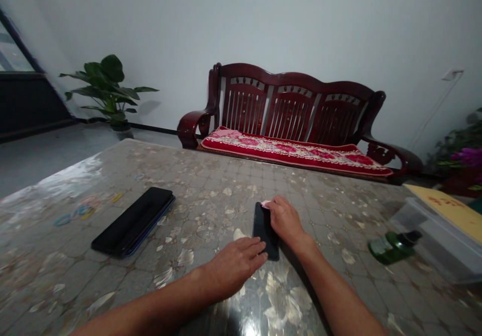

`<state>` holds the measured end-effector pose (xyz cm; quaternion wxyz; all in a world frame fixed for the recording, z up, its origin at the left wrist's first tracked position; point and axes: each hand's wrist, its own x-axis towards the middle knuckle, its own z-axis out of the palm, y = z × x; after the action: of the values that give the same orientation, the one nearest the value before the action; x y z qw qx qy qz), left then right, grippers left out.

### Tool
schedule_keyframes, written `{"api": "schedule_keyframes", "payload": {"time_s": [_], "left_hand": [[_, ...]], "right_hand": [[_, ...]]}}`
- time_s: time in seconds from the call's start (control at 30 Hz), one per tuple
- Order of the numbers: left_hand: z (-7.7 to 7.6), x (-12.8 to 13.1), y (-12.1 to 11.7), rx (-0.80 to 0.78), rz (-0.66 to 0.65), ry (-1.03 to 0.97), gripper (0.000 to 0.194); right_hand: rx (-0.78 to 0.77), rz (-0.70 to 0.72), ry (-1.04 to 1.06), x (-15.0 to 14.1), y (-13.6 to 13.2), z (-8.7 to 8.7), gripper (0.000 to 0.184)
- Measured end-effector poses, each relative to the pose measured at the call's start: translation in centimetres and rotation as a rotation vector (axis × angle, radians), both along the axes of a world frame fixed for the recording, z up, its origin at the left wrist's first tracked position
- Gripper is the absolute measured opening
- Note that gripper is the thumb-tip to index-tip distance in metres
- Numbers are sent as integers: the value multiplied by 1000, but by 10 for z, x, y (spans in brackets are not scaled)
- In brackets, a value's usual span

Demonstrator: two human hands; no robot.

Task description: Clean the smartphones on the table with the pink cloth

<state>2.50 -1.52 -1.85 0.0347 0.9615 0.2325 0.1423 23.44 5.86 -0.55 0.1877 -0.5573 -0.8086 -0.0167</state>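
A black smartphone [266, 231] lies flat on the patterned tablecloth [211, 195] in front of me. Over its far end, my right hand [283, 217] is closed on a small pink cloth [265, 204] pressed to the screen. Only a corner of the cloth shows past the fingers. My left hand [243, 260] rests with fingers stretched out at the phone's near left edge, fingertips touching it. Farther left lies a stack of phones [133, 223], the top one black with its screen up.
Several coloured rubber bands [81, 210] lie at the left. To the right, a green bottle [393, 246] lies on its side near a clear plastic box [440, 240] with a yellow paper pad [452, 208] on top. A wooden bench [293, 105] stands beyond the table.
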Motion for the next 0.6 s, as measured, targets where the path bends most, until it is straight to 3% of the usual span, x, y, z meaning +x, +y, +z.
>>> {"api": "schedule_keyframes", "payload": {"time_s": [0.17,0.47,0.6], "left_hand": [[1,1,0,-40,6,1,39],[-5,4,-2,12,20,24,36],[-6,4,-2,8,18,7,35]], "right_hand": [[11,-56,-21,13,-3,-2,37],[-26,192,206,21,-15,-7,40],[26,158,241,29,-12,-8,41]]}}
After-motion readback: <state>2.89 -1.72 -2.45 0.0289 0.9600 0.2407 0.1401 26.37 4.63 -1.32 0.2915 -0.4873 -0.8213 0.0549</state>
